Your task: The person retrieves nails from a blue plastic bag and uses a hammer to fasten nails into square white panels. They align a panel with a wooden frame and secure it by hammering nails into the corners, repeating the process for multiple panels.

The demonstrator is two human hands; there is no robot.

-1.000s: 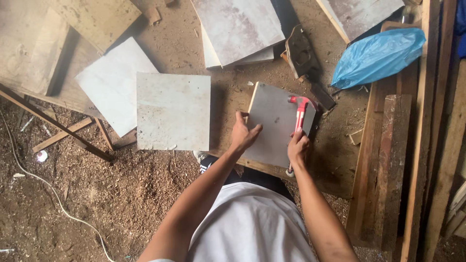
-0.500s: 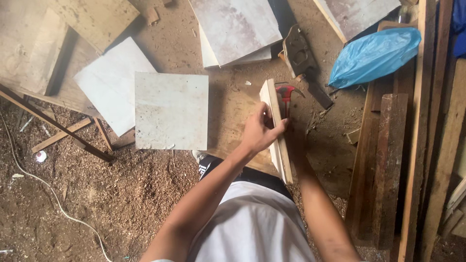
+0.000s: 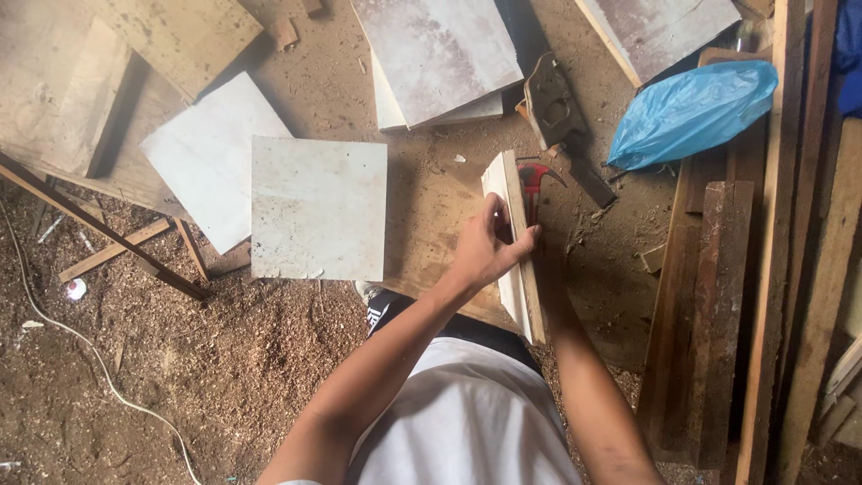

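The person stands over a dusty wooden bench (image 3: 422,224) and holds a square board (image 3: 514,242) on its edge, so from above it looks like a thin white and brown strip. The left hand (image 3: 489,247) is closed around this board: the thumb lies on the white face and the fingers (image 3: 528,238) curl over the top edge to the other side. The right hand is hidden behind the board, so I cannot tell if it is open or closed; only the right forearm (image 3: 584,386) shows, going up toward the board's far side. Just behind the board a red hammer (image 3: 536,180) shows, with its head near the board's upper end; I cannot tell if the right hand holds it. A flat square panel (image 3: 319,208) lies on the bench to the left, well apart from the board, and it overlaps a white panel (image 3: 202,153) under it. More panels (image 3: 435,54) lie stacked at the top of the bench. A dark metal tool (image 3: 552,108) lies near the hammer, and a blue plastic bag (image 3: 691,112) rests on planks at the right. Sawdust (image 3: 180,359) covers the floor on the left, and a thin white cable (image 3: 99,359) runs across it.
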